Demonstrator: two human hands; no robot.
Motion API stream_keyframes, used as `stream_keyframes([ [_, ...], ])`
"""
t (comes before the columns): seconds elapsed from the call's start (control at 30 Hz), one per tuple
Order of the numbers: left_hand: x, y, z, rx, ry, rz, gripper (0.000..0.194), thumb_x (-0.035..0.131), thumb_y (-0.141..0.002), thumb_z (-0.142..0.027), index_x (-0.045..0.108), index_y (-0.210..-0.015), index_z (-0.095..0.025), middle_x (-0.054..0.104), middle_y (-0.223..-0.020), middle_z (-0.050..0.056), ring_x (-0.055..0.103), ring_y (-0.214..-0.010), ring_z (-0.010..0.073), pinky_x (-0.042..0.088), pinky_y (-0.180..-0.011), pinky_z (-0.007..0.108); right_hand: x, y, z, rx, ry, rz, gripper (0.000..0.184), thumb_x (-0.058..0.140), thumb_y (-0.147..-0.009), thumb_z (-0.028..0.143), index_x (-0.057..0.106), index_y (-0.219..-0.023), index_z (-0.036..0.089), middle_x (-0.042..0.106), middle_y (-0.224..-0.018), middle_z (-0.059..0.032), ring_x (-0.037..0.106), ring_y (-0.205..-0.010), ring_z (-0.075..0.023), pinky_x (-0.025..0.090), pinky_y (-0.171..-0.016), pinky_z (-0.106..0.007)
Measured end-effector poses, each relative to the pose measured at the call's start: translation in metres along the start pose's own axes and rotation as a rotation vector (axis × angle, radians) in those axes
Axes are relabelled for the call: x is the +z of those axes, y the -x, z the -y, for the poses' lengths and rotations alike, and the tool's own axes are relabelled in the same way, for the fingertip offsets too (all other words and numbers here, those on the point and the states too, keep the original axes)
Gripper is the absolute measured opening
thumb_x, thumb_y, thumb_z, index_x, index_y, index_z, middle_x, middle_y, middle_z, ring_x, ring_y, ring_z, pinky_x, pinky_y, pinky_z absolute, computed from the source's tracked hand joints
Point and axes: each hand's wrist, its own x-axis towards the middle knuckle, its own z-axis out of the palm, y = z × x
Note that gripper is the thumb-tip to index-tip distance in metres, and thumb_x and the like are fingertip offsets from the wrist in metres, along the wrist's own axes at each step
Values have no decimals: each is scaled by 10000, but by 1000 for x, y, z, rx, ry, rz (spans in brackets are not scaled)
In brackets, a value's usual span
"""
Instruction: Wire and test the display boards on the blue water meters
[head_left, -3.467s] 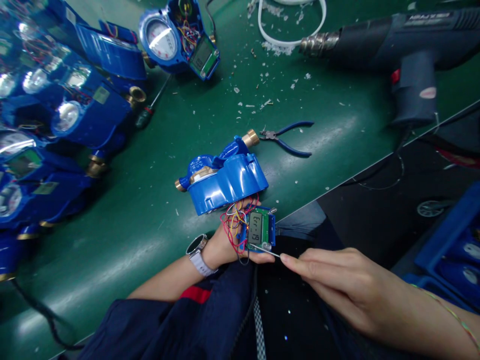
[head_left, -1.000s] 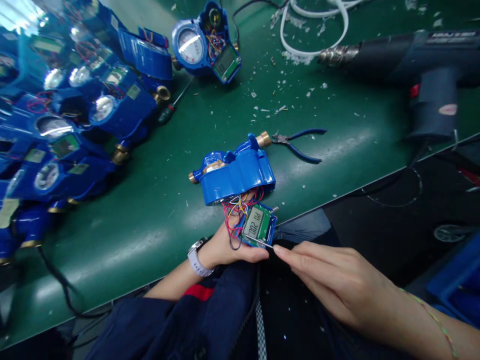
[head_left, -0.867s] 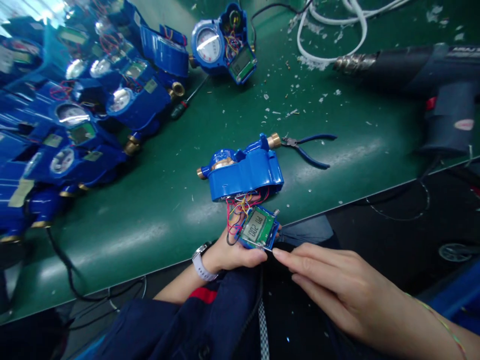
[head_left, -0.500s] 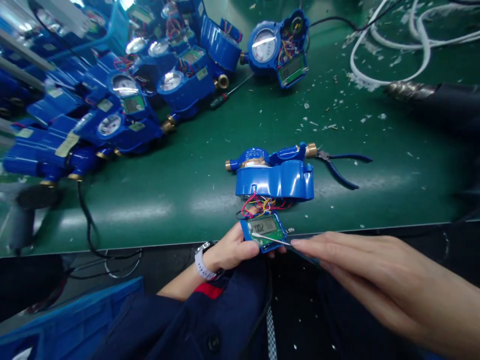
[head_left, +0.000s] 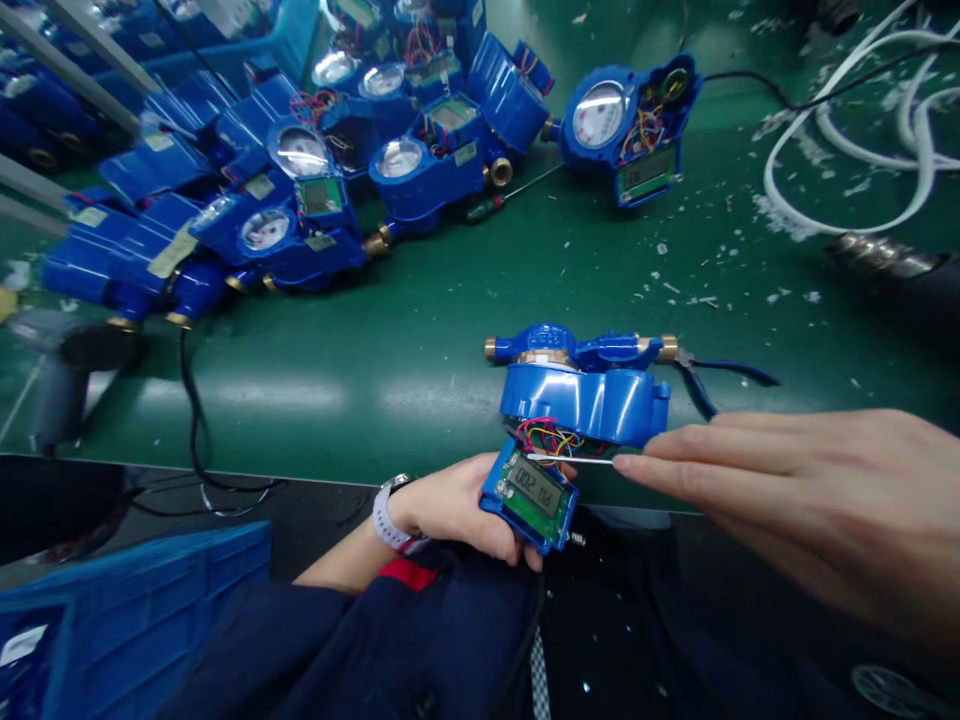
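Observation:
My left hand (head_left: 457,505), with a watch at the wrist, grips a blue-framed LCD circuit board (head_left: 531,495) by its left and lower edges. Coloured wires (head_left: 551,437) run from the board up to a blue water meter (head_left: 581,395) lying on its side just beyond. My right hand (head_left: 780,490) pinches a thin pale stick-like tool (head_left: 574,460); its exact kind cannot be made out. The tool's tip lies over the top edge of the board, close to the wires. Pliers (head_left: 724,375) rest against the meter's brass end on the right.
Several blue water meters (head_left: 300,225) crowd the green bench (head_left: 420,300) at the left. Another opened meter (head_left: 619,125) stands at the back, beside a screwdriver (head_left: 510,195). White cable (head_left: 832,215) and a dark tool with a metal nozzle (head_left: 881,258) lie right. A scanner-like device (head_left: 64,380) sits far left.
The board has tilted and its top edge has come nearer the meter. The tool's tip has moved from the board's lower left face up to its top edge near the wires. The view has shifted.

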Motion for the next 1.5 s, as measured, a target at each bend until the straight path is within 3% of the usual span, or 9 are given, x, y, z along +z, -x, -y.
stream_keyframes([
  [0.1,-5,-2,-7,-43,86,47,826,888,-630,-367,466,-1315,-179,699,-858,34,662,-656,112,527,-606,199,-4,-6,-7,-85,120,-24,440,202,-993,130,563,-1207,261,724,-1011,-6,661,-798,-190,497,-568,-356],
  [0.33,-11,-5,-21,-123,110,57,760,888,-618,-400,523,-1242,-169,700,-828,21,636,-616,94,517,-568,183,-8,-15,-16,-125,180,-10,428,246,-960,84,572,-1193,233,711,-988,-39,603,-828,-224,457,-637,-379],
  [0.5,-9,-3,-28,-134,50,-11,618,860,-646,-453,564,-1102,-159,681,-815,27,621,-609,85,512,-536,166,-5,-17,-19,-130,188,-7,434,245,-950,56,560,-1211,202,708,-1015,-57,592,-870,-225,448,-673,-385],
  [0.6,-5,1,-33,-85,-2,-91,703,857,-662,-419,501,-1226,-199,675,-844,18,629,-640,97,521,-539,176,-5,-16,-20,-115,171,-10,436,243,-961,58,562,-1221,203,713,-1005,-57,596,-865,-219,448,-672,-379],
  [0.83,4,9,-50,-64,-400,-220,645,785,-726,-359,540,-1300,-197,683,-1151,89,660,-966,212,539,-867,352,-2,-11,-23,-80,51,-18,456,292,-976,98,508,-1349,248,710,-1093,-49,626,-883,-218,470,-699,-375],
  [1.07,15,13,-55,-50,-576,-368,694,754,-754,-387,471,-1363,-213,645,-1231,77,623,-1054,243,499,-960,402,-5,-9,-23,-82,-11,3,479,310,-950,87,488,-1369,236,708,-1077,-57,660,-882,-208,520,-671,-345],
  [1.33,20,14,-52,-20,-694,-441,713,752,-745,-373,419,-1351,-201,647,-1152,59,623,-1001,226,493,-949,386,-3,-7,-11,98,-263,190,626,390,-835,52,449,-1407,301,688,-1009,-9,663,-670,-137,483,-520,-256],
  [1.5,26,12,-49,-49,-853,-500,742,751,-726,-400,400,-1346,-192,666,-911,22,628,-1046,283,515,-904,400,-1,-7,-1,138,-300,141,627,439,-802,55,505,-1372,307,697,-989,-9,641,-601,-128,441,-502,-240],
])
